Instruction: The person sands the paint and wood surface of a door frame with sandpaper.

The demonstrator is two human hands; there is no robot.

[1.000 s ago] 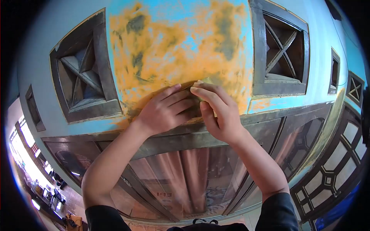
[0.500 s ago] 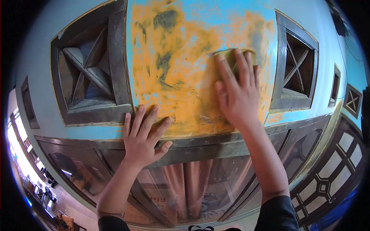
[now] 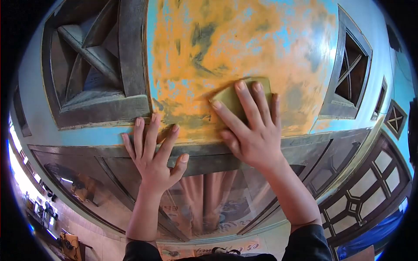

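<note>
My right hand (image 3: 257, 138) presses a greenish-tan sheet of sandpaper (image 3: 231, 99) against the wall, its fingers spread over the sheet. Part of the sandpaper is hidden under the fingers and palm. The wall panel (image 3: 257, 43) behind it is patchy, with orange, blue and grey-green areas. Lower left, my left hand (image 3: 156, 162) rests with spread fingers at the panel's bottom edge, touching the wall and the dark wooden beam (image 3: 204, 158). Nothing is in it.
Dark wooden vents with crossed slats flank the panel, one at left (image 3: 133, 52) and one at right (image 3: 359, 82). Below the beam are glass panes with a pinkish curtain (image 3: 204, 200). A panelled door (image 3: 370, 191) stands at far right, and a brown chair (image 3: 69, 245) at lower left.
My right hand has slid the sandpaper down and to the left across the panel. The camera view has shifted, and my left hand stays spread near the panel's lower left corner.
</note>
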